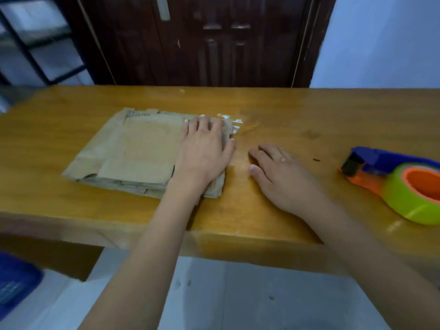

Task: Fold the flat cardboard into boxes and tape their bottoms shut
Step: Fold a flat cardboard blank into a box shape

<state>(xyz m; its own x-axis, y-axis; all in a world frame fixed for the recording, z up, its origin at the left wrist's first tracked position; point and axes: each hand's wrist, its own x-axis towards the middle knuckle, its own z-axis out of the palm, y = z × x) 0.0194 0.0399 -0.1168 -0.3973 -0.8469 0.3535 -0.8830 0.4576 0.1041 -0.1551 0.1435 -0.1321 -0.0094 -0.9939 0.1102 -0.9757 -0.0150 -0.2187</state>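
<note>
The left hand (204, 148) lies flat with straight fingers on the cardboard (133, 151), a flat stack on the wooden table (285, 110). The right hand (283, 177) rests open on the table beside it. A tape dispenser (400, 182) stands at the right; a dark door (202, 39) is behind

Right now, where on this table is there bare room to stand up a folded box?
Bare wood lies along the far edge behind the stack of flat cardboard, and between the right hand and the tape dispenser. A narrower strip runs left of the stack. The middle is crowded: the left hand rests on the stack, the right hand beside it.
</note>
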